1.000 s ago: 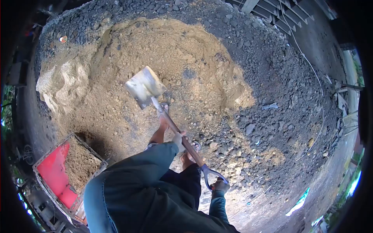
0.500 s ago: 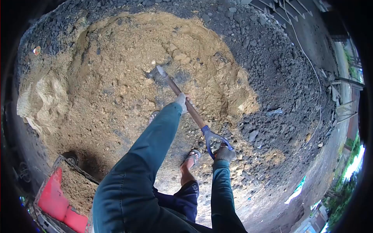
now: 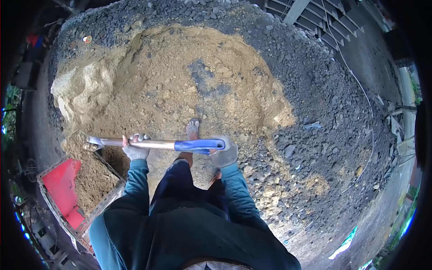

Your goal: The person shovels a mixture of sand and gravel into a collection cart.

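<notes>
A shovel (image 3: 157,144) with a blue handle lies level across the view, its blade at the left. My left hand (image 3: 136,147), in a light glove, grips the shaft near the blade. My right hand (image 3: 224,152), gloved too, is closed on the blue grip at the other end. Sandy soil (image 3: 74,145) is heaped at the blade, close above a red-sided container (image 3: 61,181). Brown soil (image 3: 92,182) fills part of that container. Beyond the shovel spreads a dug-out patch of tan ground (image 3: 171,63).
Dark gravel (image 3: 324,117) rings the tan ground at the top and right. A pale rock-like mound (image 3: 85,87) rises at the left. My foot (image 3: 192,128) stands just beyond the shaft. A cable (image 3: 355,74) runs down the right, near metal racks (image 3: 315,18).
The shovel has swung from the tan ground to the left, toward the container, and now carries soil. Both my hands moved left with it, and the view shifted.
</notes>
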### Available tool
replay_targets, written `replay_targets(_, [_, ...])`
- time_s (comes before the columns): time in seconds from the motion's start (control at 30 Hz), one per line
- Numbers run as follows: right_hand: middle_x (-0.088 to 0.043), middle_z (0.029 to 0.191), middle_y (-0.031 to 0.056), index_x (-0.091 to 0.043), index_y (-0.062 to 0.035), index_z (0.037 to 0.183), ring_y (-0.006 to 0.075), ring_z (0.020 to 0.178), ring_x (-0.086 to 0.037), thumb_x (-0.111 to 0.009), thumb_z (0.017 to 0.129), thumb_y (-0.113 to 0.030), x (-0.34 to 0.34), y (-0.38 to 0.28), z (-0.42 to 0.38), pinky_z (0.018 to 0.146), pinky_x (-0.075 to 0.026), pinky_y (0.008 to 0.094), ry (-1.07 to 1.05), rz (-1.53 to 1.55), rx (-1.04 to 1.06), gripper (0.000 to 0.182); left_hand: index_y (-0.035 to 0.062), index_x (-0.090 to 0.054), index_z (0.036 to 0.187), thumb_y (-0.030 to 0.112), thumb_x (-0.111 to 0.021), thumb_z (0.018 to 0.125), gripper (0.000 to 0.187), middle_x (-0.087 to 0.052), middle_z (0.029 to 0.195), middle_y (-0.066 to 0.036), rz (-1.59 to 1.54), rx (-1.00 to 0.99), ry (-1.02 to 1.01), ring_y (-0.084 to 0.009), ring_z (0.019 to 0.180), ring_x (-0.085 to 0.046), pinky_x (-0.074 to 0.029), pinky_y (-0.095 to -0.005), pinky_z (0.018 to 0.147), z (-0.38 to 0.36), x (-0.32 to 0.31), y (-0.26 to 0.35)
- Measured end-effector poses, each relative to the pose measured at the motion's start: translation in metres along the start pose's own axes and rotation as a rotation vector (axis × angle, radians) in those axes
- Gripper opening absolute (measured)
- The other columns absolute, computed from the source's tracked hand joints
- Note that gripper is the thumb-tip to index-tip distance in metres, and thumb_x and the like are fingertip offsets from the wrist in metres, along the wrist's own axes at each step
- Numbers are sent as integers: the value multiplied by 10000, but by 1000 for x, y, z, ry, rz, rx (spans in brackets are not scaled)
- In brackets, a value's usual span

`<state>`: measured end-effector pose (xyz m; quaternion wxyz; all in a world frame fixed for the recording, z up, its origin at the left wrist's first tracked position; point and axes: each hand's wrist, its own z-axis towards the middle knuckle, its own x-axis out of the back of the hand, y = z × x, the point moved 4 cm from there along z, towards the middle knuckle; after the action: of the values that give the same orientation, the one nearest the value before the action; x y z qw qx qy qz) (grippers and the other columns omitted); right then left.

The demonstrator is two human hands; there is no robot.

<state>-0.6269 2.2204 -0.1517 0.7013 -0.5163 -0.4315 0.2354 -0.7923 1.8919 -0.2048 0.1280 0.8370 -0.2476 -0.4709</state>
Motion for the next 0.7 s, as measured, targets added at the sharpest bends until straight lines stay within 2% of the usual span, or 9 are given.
replay_targets(0.07, [-668,883,105,-663,-80,928,287,792,-675,-756,677,-136,2,-61,-12,701,-538,362,-94,53,166,274,136,-475,669,528,-590,821,437,-520,651,-30,59,-113,-75,-248,673,-526,-453,-458,745,-54,-15,47])
replay_targets(0.13, [-663,899,106,-665,-82,942,298,814,-670,-756,673,-132,8,-92,-24,715,-536,366,-118,3,295,288,124,-488,680,519,-603,818,434,-539,710,-43,125,-188,142,-258,696,-530,-461,-452,750,-85,-37,54])
replay_targets(0.23, [-685,828,117,-657,-48,906,256,757,-685,-772,714,-177,31,-35,-70,671,-534,355,12,-4,-229,258,112,-505,693,482,-656,807,416,-531,734,-67,59,98,97,-259,721,-522,-464,-433,720,-61,5,-5])
replay_targets(0.33, [-672,705,85,-651,-15,822,206,619,-655,-722,795,-167,61,94,-174,598,-525,331,232,-315,-519,170,117,-464,675,365,-646,847,352,-476,629,-71,162,432,307,-266,591,-497,-455,-462,647,-39,73,-132])
replay_targets(0.37, [-628,630,79,-642,-22,775,219,502,-613,-685,792,-92,72,123,-226,500,-507,341,314,-22,-966,84,113,-468,718,361,-633,859,329,-468,623,-69,202,622,451,-274,577,-497,-451,-484,648,-44,97,-178])
replay_targets(0.4, [-584,592,77,-617,-40,725,216,420,-564,-648,768,-27,83,183,-310,393,-458,353,517,18,-995,55,116,-485,759,302,-609,882,256,-464,657,-56,291,789,445,-267,594,-488,-454,-486,657,-55,110,-216])
replay_targets(0.5, [-426,495,25,-565,-21,771,162,345,-410,-499,843,-27,121,116,-381,310,-346,308,871,148,-1445,98,117,-486,886,244,-576,915,159,-447,638,-55,514,1037,449,-249,567,-497,-470,-463,579,-86,210,-332])
replay_targets(0.6, [-475,558,89,-571,-12,778,188,364,-425,-440,815,52,137,66,-376,328,-302,296,1228,189,-1584,150,120,-479,903,231,-572,910,145,-442,623,-56,698,1087,282,-251,542,-505,-473,-476,539,-78,281,-411])
replay_targets(0.7, [-519,588,75,-588,-23,871,197,394,-491,-467,883,-102,131,147,-398,344,-379,323,979,-131,-1545,145,120,-479,895,224,-575,903,142,-442,617,-55,686,1080,419,-255,535,-510,-479,-492,539,-30,252,-426])
